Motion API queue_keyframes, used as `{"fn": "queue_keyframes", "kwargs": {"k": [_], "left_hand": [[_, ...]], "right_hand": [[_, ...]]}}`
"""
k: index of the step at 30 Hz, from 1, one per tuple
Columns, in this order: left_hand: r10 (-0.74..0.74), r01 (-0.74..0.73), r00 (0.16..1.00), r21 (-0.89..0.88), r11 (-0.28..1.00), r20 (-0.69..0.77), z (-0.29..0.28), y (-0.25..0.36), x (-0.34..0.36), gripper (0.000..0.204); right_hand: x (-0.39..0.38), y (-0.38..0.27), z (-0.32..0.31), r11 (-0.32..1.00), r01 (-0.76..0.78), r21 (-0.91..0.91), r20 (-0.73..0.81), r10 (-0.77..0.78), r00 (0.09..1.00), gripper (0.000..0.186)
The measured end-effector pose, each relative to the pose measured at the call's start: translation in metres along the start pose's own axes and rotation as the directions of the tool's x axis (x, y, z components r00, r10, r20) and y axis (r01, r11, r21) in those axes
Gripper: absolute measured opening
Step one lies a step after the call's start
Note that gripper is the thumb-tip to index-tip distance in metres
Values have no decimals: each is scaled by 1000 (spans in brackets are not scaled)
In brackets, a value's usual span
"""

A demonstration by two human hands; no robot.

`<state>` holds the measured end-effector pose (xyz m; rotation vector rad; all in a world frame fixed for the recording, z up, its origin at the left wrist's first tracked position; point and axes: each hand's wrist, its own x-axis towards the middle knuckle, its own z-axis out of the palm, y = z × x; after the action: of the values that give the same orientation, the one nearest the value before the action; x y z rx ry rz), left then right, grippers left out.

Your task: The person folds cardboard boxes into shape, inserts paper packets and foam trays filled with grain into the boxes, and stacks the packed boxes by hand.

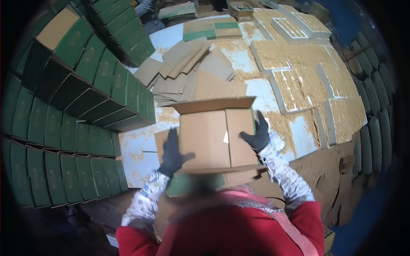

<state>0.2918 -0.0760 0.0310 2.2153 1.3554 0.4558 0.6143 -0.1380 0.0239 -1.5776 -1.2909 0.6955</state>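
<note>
A brown cardboard box (203,136) lies in front of me with its back flap standing up and two inner panels lying flat, a small white scrap on the right one. My left hand (174,153), in a dark glove, is at the box's left side, fingers stretched and thumb spread over the panel. My right hand (256,134), also gloved, is at the right side, fingers pointing up along the edge and thumb out. Both look open; whether they press on the box I cannot tell. A green and brown cardboard piece (239,178) lies along the near edge.
Green boxes (64,149) are stacked at left. Loose cardboard sheets (183,72) lie beyond my box. White blocks covered in sawdust-like shavings (299,89) cover the table's right. Grey-green sacks (376,111) are piled far right. A person's clothed limb (145,13) shows at the back.
</note>
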Motion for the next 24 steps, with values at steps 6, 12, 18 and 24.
{"fn": "queue_keyframes", "kwargs": {"k": [6,12,18,24], "left_hand": [[-137,182,983,-707,684,121,35,-50,-47,56],[318,-215,911,-960,-177,-263,-170,-55,0,46],[-248,-644,157,-290,708,-956,-476,-99,63,44],[-37,53,317,-21,998,-948,-543,-175,109,59]], "right_hand": [[-26,105,38,276,-489,827,327,471,819,37],[63,-114,9,560,-369,742,415,49,909,26],[183,-308,43,684,83,725,273,-396,877,24],[278,-437,105,738,564,370,166,-650,742,22]]}}
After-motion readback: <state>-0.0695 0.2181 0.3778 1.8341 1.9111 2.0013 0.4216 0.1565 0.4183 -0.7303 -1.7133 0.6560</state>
